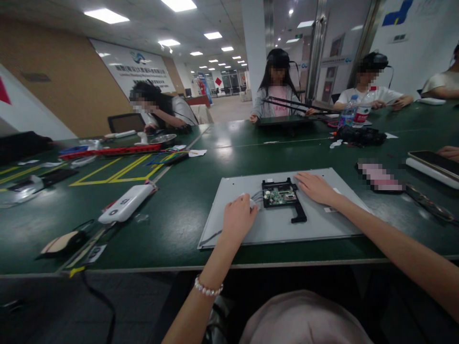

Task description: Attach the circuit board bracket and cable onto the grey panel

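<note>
In front of me a flat grey panel [272,231] lies on the table, like the back of a display. On its middle sits a green circuit board [280,196] in a black bracket [300,210] with an arm reaching down. My left hand [239,214] rests on the panel left of the board, fingers curled in over a small greyish piece I cannot make out. Thin grey cables [256,195] run from the board toward those fingers, and one cable [211,237] comes out below the hand. My right hand [317,190] lies flat, fingers stretched, at the board's upper right.
Left on the green table [172,239] are a white power bank-like device [127,203] and a computer mouse [62,242]. A phone [380,177] and glasses [428,203] lie right. Bottles [361,112] stand farther back. Several people sit around the table, one behind a dark panel [287,123].
</note>
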A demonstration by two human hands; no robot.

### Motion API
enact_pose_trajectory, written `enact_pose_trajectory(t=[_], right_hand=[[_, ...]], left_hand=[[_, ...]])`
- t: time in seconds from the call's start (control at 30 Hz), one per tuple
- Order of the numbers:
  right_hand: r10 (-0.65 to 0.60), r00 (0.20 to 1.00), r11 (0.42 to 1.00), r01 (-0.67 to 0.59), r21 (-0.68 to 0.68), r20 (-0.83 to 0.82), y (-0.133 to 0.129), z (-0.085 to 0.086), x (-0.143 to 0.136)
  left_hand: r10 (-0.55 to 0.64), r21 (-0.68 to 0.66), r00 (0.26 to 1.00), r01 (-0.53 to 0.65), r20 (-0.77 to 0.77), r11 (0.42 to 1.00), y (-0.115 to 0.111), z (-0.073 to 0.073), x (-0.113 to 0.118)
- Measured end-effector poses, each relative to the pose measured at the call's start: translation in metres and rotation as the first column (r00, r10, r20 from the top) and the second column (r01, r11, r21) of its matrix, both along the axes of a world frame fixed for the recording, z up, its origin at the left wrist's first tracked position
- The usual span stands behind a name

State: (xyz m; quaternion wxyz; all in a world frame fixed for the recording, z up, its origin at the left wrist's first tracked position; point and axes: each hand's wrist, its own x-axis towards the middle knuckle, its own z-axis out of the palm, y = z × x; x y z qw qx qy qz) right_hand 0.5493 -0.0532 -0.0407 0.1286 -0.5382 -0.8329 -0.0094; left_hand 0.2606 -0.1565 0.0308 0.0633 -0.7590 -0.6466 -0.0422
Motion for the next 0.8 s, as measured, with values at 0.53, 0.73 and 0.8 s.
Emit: enact_pose_trajectory(t=[0.53, 0.73, 0.8], right_hand=[[-0.003, 1.0, 1.0, 0.003, -0.023, -0.019, -0.001, 0.0011, 0.0008], [0.007, 1.0, 1.0, -0.007, -0.009, -0.014, -0.0003, 0.0001, 0.0011], [0.008, 1.0, 1.0, -0.008, -0.007, -0.014, 0.0003, -0.0005, 0.0013]], left_hand=[[-0.035, 0.171, 0.993, 0.016, 0.114, 0.985, -0.0012, 0.0011, -0.0043], [-0.02, 0.169, 0.991, -0.003, 0.131, 0.986, -0.0009, 0.0028, -0.005], [-0.023, 0.176, 0.99, -0.003, 0.142, 0.984, -0.0004, 0.0024, -0.0059]])
